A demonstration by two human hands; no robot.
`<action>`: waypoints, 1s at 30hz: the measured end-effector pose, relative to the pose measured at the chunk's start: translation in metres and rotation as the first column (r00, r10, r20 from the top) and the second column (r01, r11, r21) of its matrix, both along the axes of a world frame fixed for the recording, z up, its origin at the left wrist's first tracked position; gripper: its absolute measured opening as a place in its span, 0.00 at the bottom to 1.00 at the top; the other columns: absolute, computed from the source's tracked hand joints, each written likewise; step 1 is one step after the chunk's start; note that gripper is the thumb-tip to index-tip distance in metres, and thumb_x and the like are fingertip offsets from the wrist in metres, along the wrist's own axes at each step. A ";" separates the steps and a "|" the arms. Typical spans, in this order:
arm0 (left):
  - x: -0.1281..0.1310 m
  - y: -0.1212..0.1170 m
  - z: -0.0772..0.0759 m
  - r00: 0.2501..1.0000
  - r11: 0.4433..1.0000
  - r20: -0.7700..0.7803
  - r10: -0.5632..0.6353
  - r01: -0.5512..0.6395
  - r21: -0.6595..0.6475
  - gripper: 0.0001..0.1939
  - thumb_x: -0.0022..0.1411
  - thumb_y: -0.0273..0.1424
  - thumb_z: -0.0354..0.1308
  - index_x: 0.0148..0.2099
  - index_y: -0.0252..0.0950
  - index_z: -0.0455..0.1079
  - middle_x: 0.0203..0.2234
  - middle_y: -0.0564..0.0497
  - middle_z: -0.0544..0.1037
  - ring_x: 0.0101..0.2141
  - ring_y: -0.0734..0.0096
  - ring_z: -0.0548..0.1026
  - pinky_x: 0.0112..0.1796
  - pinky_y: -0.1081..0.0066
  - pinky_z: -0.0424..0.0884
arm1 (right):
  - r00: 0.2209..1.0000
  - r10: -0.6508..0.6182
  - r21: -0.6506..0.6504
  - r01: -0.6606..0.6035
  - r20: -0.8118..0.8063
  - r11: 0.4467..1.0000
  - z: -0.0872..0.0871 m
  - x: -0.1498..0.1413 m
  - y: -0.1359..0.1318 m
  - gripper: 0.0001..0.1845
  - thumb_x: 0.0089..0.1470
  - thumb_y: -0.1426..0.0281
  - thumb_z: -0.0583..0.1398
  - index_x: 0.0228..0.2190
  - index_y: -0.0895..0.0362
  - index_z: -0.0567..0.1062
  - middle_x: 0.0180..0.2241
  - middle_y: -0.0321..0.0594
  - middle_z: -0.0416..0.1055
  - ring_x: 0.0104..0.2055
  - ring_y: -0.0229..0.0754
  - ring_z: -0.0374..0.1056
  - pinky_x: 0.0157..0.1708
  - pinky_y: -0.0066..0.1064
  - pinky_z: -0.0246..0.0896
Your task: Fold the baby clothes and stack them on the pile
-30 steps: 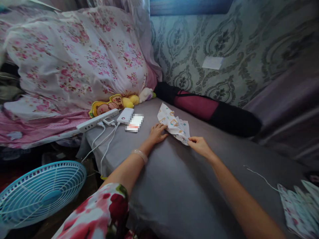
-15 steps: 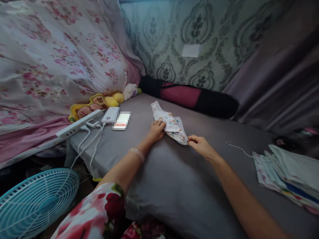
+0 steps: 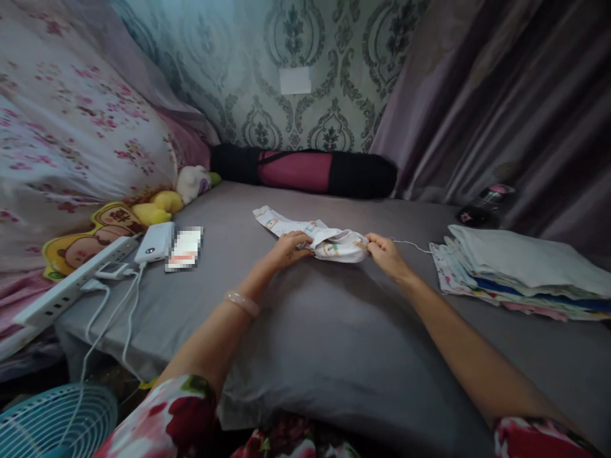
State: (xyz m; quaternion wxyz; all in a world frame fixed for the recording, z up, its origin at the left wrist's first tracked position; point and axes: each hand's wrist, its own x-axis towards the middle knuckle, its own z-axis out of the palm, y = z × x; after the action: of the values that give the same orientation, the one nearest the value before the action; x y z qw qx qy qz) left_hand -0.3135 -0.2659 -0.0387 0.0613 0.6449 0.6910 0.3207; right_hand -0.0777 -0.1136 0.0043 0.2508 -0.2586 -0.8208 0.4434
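Note:
A small white printed garment (image 3: 312,236) lies on the grey bed sheet (image 3: 334,331). My left hand (image 3: 287,249) grips its middle, fingers curled over the cloth. My right hand (image 3: 384,252) pinches the garment's right end, which is bunched up. The left end of the garment lies flat on the sheet, pointing away to the left. A pale bangle sits on my left wrist.
A stack of folded clothes (image 3: 518,270) lies at the right. A power strip (image 3: 67,286), a power bank (image 3: 153,242) with white cables and a soft toy (image 3: 157,202) sit at the left. A black-and-pink roll (image 3: 305,170) lies against the wall. A blue fan (image 3: 52,423) stands below.
The view has swung to the right, bringing the folded stack into sight. My right hand has drawn the garment's end across, so the cloth now stretches sideways between both hands.

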 end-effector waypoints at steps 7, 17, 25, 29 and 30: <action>0.021 0.017 0.011 0.957 0.987 0.245 -0.158 0.162 0.002 0.12 0.59 0.40 0.57 0.34 0.36 0.75 0.29 0.51 0.75 0.34 0.68 0.72 0.38 0.72 0.66 | 0.993 -0.111 0.055 0.112 -0.026 0.992 0.013 0.017 0.019 0.11 0.46 0.65 0.49 0.24 0.54 0.69 0.21 0.33 0.62 0.25 0.38 0.56 0.25 0.28 0.49; 0.035 0.022 0.019 0.897 1.000 0.443 0.009 -0.009 -0.002 0.11 0.58 0.34 0.52 0.37 0.34 0.72 0.28 0.51 0.75 0.31 0.71 0.70 0.34 0.72 0.67 | 0.994 -0.101 0.142 0.106 -0.037 0.984 0.068 0.038 0.021 0.22 0.55 0.51 0.55 0.29 0.56 0.76 0.24 0.37 0.72 0.25 0.37 0.63 0.23 0.27 0.53; 0.031 0.005 0.082 0.917 0.968 0.398 0.043 -0.136 0.209 0.10 0.63 0.34 0.49 0.37 0.35 0.69 0.24 0.55 0.68 0.27 0.76 0.65 0.28 0.76 0.62 | 0.998 0.058 0.362 -0.052 -0.005 0.931 0.125 0.059 0.039 0.21 0.46 0.50 0.65 0.32 0.53 0.79 0.26 0.35 0.75 0.25 0.34 0.65 0.23 0.26 0.59; 0.016 -0.013 0.136 0.970 0.927 0.230 0.080 -0.157 0.342 0.11 0.63 0.34 0.50 0.38 0.34 0.70 0.27 0.54 0.70 0.29 0.76 0.67 0.31 0.76 0.65 | 0.992 0.111 0.452 -0.122 0.052 0.884 0.150 0.060 0.043 0.20 0.48 0.51 0.65 0.35 0.54 0.80 0.26 0.33 0.74 0.24 0.33 0.65 0.23 0.25 0.58; 0.013 -0.018 0.151 0.982 0.919 0.159 0.105 -0.157 0.363 0.11 0.63 0.34 0.51 0.37 0.33 0.70 0.27 0.54 0.70 0.30 0.76 0.67 0.33 0.75 0.66 | 0.991 0.108 0.470 -0.131 0.076 0.873 0.156 0.059 0.043 0.20 0.49 0.52 0.64 0.36 0.54 0.80 0.25 0.33 0.73 0.24 0.33 0.64 0.23 0.25 0.58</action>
State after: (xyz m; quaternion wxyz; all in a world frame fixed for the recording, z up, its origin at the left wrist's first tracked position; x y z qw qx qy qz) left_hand -0.3008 -0.2842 0.1123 -0.0372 0.5735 0.6533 0.4929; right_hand -0.0191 -0.0706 0.1601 0.2588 -0.1489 -0.9243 0.2377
